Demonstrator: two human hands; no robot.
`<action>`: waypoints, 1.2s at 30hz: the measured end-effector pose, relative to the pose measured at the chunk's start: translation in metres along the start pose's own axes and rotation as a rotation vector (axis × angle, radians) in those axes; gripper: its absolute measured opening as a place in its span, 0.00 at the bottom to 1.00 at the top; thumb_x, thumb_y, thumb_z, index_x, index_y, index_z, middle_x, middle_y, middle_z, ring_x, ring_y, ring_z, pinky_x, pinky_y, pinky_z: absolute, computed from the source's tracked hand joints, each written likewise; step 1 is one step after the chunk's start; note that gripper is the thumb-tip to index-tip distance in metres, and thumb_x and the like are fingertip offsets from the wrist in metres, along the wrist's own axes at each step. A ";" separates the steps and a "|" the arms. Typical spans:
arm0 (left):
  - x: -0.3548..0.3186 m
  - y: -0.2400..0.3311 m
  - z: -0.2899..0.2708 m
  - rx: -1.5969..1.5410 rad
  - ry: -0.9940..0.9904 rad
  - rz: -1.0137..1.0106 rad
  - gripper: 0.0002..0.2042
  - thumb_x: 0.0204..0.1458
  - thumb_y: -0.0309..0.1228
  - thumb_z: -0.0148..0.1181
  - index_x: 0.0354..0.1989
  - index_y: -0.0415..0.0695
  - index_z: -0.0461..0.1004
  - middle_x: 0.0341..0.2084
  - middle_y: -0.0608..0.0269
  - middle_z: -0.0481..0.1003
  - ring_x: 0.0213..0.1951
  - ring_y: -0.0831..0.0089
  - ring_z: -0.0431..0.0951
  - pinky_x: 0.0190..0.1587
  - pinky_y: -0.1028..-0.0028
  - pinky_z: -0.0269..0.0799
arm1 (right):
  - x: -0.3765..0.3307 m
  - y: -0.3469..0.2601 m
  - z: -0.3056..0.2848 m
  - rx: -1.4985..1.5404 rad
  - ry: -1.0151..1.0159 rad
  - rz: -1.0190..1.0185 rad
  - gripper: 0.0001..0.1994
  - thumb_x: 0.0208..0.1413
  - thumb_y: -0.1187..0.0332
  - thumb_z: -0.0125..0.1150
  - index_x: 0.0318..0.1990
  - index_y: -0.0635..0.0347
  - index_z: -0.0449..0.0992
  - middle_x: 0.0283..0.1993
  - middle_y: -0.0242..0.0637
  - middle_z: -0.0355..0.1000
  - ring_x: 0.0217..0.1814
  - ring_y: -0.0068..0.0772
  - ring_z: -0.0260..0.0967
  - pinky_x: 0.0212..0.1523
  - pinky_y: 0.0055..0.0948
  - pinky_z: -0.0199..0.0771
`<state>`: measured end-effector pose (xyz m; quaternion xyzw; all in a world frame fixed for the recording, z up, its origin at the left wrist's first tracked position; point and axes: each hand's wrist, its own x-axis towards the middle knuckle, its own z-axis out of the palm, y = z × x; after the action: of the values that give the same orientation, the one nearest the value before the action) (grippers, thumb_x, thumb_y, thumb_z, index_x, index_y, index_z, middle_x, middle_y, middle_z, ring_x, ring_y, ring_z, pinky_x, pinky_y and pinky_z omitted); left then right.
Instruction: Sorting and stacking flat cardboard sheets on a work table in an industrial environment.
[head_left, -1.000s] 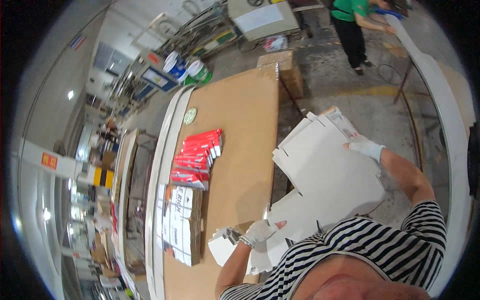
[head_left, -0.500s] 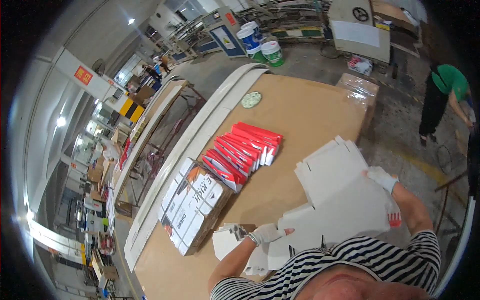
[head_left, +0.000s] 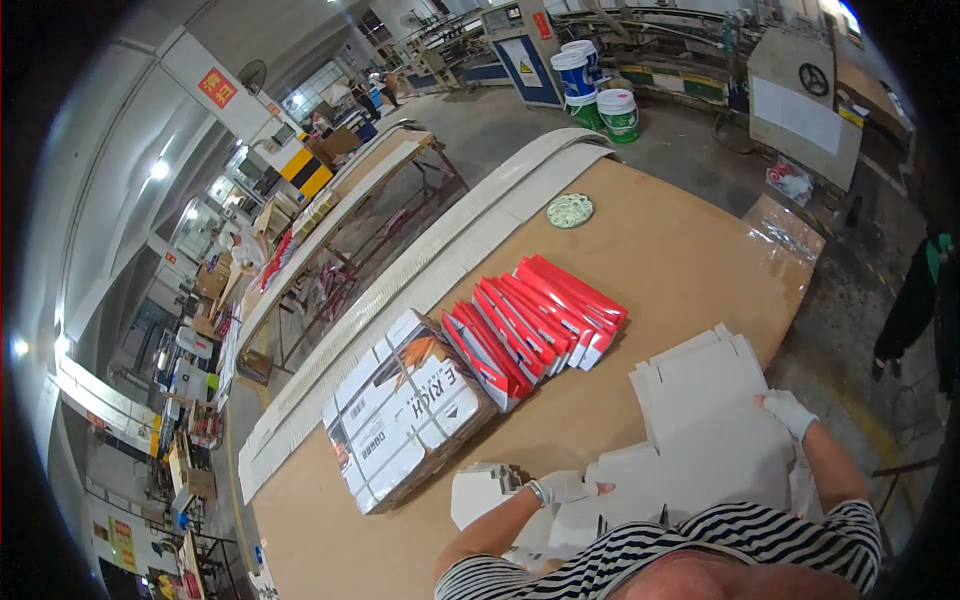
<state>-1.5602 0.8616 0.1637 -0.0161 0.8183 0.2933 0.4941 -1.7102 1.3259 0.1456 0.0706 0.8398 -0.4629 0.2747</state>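
A large pale grey cardboard blank (head_left: 715, 430) with cut flaps and slots lies flat in front of me, partly hidden by my striped shirt. My right hand (head_left: 790, 413), in a white glove with bare fingertips, is closed on its right edge. My left hand (head_left: 570, 488), gloved the same way, is closed at the blank's left part with the thumb on top; its other fingers are mostly hidden. Beside the left wrist sit more pale cut cardboard pieces (head_left: 480, 492). Past them stands a strapped white printed bundle (head_left: 405, 415), touching a fanned row of red and white packets (head_left: 540, 325).
Brown sheeting covers the worktable (head_left: 680, 245), where a round pale green patterned disc (head_left: 570, 211) lies. Long grey cardboard strips (head_left: 400, 290) line its left edge. Beyond are buckets (head_left: 617, 115), machines and another table (head_left: 350, 205). A co-worker (head_left: 910, 300) stands at the far right.
My view has shifted, so the table's things sit farther right. The blank and both hands appear lower and nearer me. A red patch near my right forearm is out of sight.
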 end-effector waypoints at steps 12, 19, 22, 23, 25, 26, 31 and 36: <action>0.044 0.018 -0.025 -0.203 0.067 0.180 0.39 0.43 0.69 0.49 0.54 0.48 0.70 0.46 0.49 0.74 0.49 0.58 0.73 0.52 0.66 0.65 | 0.052 -0.034 -0.028 0.097 -0.016 -0.063 0.19 0.52 0.53 0.60 0.36 0.65 0.76 0.32 0.30 0.72 0.35 0.26 0.66 0.37 0.30 0.67; 0.064 0.085 -0.074 -0.184 0.029 0.071 0.37 0.48 0.64 0.50 0.56 0.44 0.67 0.51 0.52 0.71 0.53 0.60 0.70 0.56 0.69 0.62 | 0.124 -0.052 -0.077 0.255 -0.097 -0.012 0.20 0.50 0.56 0.63 0.40 0.66 0.76 0.32 0.28 0.71 0.34 0.20 0.64 0.33 0.24 0.66; 0.110 0.091 -0.082 -0.237 0.090 0.054 0.40 0.45 0.67 0.49 0.56 0.45 0.69 0.51 0.51 0.71 0.53 0.59 0.70 0.56 0.68 0.62 | 0.202 -0.023 -0.102 0.152 -0.020 -0.101 0.19 0.49 0.54 0.64 0.36 0.63 0.77 0.30 0.28 0.70 0.29 0.21 0.63 0.30 0.26 0.65; 0.124 0.094 -0.080 -0.268 0.116 0.034 0.41 0.42 0.70 0.48 0.55 0.46 0.70 0.51 0.51 0.72 0.54 0.58 0.70 0.57 0.68 0.62 | 0.223 -0.024 -0.114 0.137 -0.051 -0.109 0.19 0.49 0.54 0.64 0.36 0.63 0.77 0.30 0.28 0.70 0.29 0.21 0.63 0.30 0.26 0.65; 0.139 0.123 -0.089 -0.296 0.125 0.011 0.41 0.42 0.70 0.48 0.55 0.47 0.70 0.50 0.50 0.72 0.54 0.57 0.70 0.56 0.68 0.62 | 0.259 -0.023 -0.140 0.138 -0.075 -0.122 0.17 0.49 0.54 0.64 0.32 0.61 0.78 0.25 0.27 0.69 0.24 0.20 0.61 0.24 0.27 0.62; 0.145 0.137 -0.098 -0.300 0.128 -0.003 0.41 0.42 0.70 0.48 0.55 0.47 0.70 0.50 0.50 0.72 0.54 0.57 0.70 0.56 0.68 0.62 | 0.274 -0.033 -0.152 0.128 -0.108 -0.127 0.17 0.49 0.54 0.64 0.32 0.61 0.78 0.25 0.27 0.69 0.24 0.20 0.61 0.24 0.27 0.62; 0.189 0.216 -0.136 -0.298 0.149 -0.040 0.40 0.45 0.67 0.48 0.53 0.41 0.70 0.47 0.45 0.73 0.51 0.55 0.72 0.54 0.67 0.64 | 0.387 -0.036 -0.226 -0.114 -0.102 -0.200 0.19 0.51 0.53 0.60 0.35 0.64 0.79 0.26 0.30 0.71 0.27 0.21 0.64 0.26 0.28 0.64; 0.219 0.261 -0.165 -0.321 0.270 -0.066 0.40 0.44 0.66 0.51 0.49 0.35 0.71 0.42 0.40 0.73 0.48 0.51 0.73 0.52 0.64 0.67 | 0.410 -0.104 -0.256 -0.161 -0.064 -0.179 0.19 0.51 0.57 0.59 0.40 0.67 0.74 0.27 0.29 0.69 0.30 0.21 0.64 0.31 0.26 0.65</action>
<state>-1.8867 1.0537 0.1619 -0.1604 0.8189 0.3988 0.3804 -2.1946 1.4210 0.1139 -0.0415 0.8680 -0.4188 0.2637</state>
